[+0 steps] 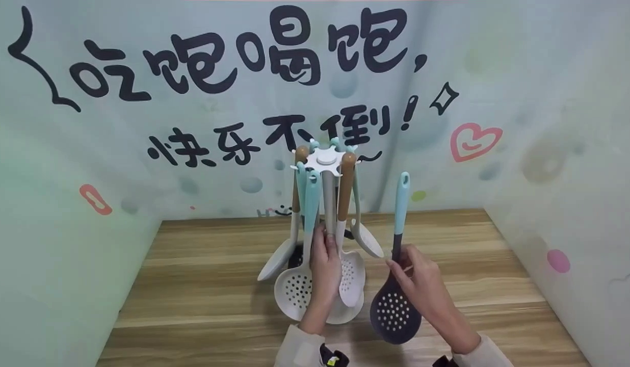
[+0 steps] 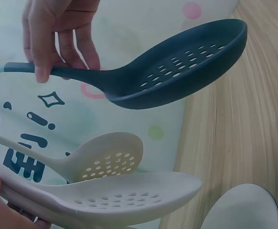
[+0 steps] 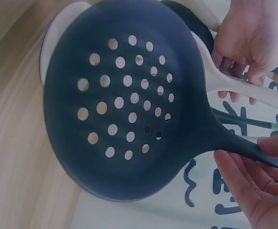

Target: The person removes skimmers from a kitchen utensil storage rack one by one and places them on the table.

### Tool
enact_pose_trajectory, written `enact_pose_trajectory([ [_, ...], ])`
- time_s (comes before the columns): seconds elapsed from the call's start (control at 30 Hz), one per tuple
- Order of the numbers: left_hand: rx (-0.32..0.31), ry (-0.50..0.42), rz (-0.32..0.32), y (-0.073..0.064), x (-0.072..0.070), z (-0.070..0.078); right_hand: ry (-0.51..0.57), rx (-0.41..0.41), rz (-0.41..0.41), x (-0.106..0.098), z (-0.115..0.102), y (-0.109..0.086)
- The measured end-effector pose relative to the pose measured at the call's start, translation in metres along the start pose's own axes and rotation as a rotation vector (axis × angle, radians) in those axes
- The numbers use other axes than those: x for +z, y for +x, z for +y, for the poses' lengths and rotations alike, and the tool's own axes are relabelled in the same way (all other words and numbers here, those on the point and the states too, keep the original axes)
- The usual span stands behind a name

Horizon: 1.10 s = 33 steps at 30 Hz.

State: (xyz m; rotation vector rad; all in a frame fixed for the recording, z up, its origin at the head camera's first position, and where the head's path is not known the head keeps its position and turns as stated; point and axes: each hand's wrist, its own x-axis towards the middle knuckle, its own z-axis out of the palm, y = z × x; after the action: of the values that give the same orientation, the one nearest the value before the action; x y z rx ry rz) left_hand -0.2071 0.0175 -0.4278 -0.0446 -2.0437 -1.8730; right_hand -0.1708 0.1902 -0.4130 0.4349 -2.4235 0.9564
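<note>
The right hand is pinching a dark spoon toward the right desk edge; the left hand is gripping a pole. Only the head view's showing its top.

A dark skimmer, its round bowl pierced with holes and its handle end light blue, is held upright, bowl down, by the right hand, toward the desk's right edge. A white-topped utensil rack stands upright midway between the desk's side edges, hung with pale-headed utensils with turquoise or brown handles; the left hand seems to grip its grey post, though utensils partly hide the fingers.
</note>
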Motion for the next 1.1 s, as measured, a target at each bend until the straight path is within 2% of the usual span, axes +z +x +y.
enact_pose_trajectory([
  [0.8,0.034,0.033,0.026,-0.001,0.001,-0.001,0.034,0.214,-0.088,0.016,0.043,-0.013],
  [1.1,0.009,0.041,0.028,-0.001,0.002,0.000,0.056,0.346,-0.185,0.029,0.063,-0.019],
])
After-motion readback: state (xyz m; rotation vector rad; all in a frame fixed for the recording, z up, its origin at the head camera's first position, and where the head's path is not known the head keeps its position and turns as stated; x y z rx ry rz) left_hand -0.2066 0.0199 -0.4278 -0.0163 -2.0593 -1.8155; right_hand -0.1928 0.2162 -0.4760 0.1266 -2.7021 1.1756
